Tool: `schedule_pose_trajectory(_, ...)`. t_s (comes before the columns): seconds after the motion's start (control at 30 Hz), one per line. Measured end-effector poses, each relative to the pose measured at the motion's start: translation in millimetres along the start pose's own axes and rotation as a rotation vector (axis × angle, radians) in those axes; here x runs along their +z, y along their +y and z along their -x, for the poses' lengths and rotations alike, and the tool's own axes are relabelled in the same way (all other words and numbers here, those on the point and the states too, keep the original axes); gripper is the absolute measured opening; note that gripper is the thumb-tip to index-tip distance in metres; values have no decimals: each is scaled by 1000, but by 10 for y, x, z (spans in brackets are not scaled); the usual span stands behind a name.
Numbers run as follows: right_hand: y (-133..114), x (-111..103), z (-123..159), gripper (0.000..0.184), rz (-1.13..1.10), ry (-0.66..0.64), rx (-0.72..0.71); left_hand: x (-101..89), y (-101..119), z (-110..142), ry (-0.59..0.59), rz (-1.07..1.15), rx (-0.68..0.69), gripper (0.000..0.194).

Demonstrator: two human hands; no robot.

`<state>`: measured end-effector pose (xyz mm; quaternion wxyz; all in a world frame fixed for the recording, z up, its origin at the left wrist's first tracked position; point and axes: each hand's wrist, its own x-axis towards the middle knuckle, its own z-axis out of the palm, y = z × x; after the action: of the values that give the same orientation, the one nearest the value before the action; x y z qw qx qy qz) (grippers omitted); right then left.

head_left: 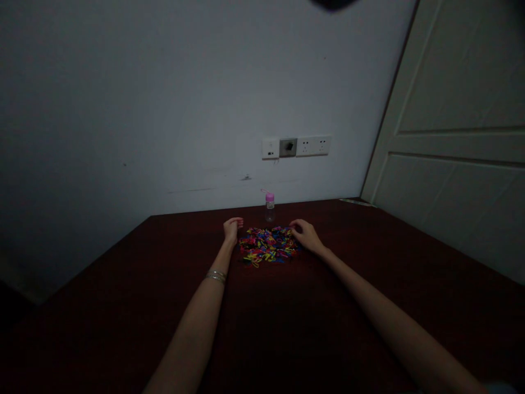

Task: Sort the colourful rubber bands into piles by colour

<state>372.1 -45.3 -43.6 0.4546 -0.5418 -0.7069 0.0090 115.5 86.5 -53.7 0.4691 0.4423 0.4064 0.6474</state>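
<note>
A spread pile of small, bright hair ties [268, 244] in yellow, pink, red, blue and black lies on the dark reddish-brown table. My left hand [233, 227] rests on its side at the pile's left edge, fingers curled in; what they hold, if anything, is too small to make out. At the upper right edge of the pile, my right hand [307, 235] bends down with its fingertips drawn together at the hair ties. Whether one is pinched there is hidden. Just behind the pile stands an upright clear bottle [269, 213] with a pink cap and a strap loop.
The table [164, 306] meets a pale wall [184, 109] at the back. Sockets and switches [305, 146] are set in the wall above the bottle. A light panelled door [459, 180] rises on the right, and a thin strip [356, 202] lies near the back right corner.
</note>
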Motion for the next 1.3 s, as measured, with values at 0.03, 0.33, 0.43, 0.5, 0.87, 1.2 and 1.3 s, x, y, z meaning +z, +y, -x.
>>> schedule_pose_trajectory(0.03,-12,-9,-1,16,5,10,-7,-2,-5,-3,-1,7,0,18)
schedule_pose_trajectory(0.33,-163,-84,-51,12,-38,30,2,-2,-19,-22,5,31,-17,20)
schedule_pose_trajectory(0.43,-164,-82,-76,13,-63,16,2,3,-6,-15,3,44,-26,20)
schedule_pose_trajectory(0.5,-159,-79,-91,14,-73,6,7,5,0,-11,2,41,-30,20)
schedule_pose_trajectory(0.87,-269,-102,-86,18,-126,-87,-7,4,-3,-10,-15,31,-18,17)
schedule_pose_trajectory(1.2,-447,-129,49,20,-175,-213,-8,13,37,30,-16,5,-28,15)
schedule_pose_trajectory(1.3,-497,-135,64,19,-159,-243,-32,8,41,53,-40,-5,-27,15)
